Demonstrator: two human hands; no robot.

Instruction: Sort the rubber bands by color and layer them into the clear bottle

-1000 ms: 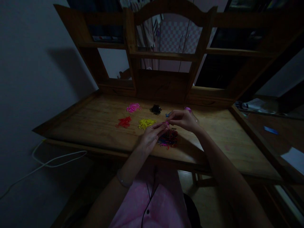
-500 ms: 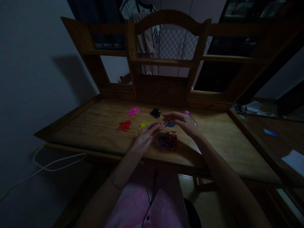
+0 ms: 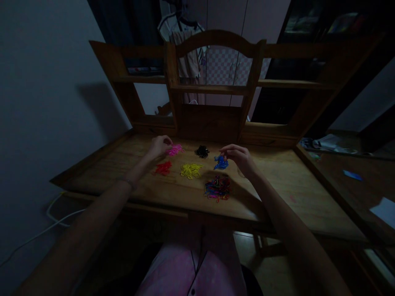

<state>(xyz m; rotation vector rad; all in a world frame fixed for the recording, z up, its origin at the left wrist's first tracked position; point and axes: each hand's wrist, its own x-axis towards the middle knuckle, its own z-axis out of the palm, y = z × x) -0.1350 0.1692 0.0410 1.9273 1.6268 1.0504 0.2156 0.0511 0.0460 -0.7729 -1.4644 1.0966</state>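
My left hand is at the left edge of a pile of small pink bands, its fingers curled together; whatever they hold is hidden. Over a pile of blue bands my right hand has thumb and fingers pinched, and I cannot make out anything between them. Piles of thin looped bands, like rubber bands, lie around: red, yellow and black. Nearest my body lies a mixed-colour heap.
The wooden desk has a shelf unit along its back edge. A white cable hangs by the wall at left. On a side surface at right are a blue card and white paper.
My left hand has moved left and away from me, from beside the right hand to the pink pile, uncovering the yellow pile. The right hand stays near the blue pile, its fingers now drawn together.
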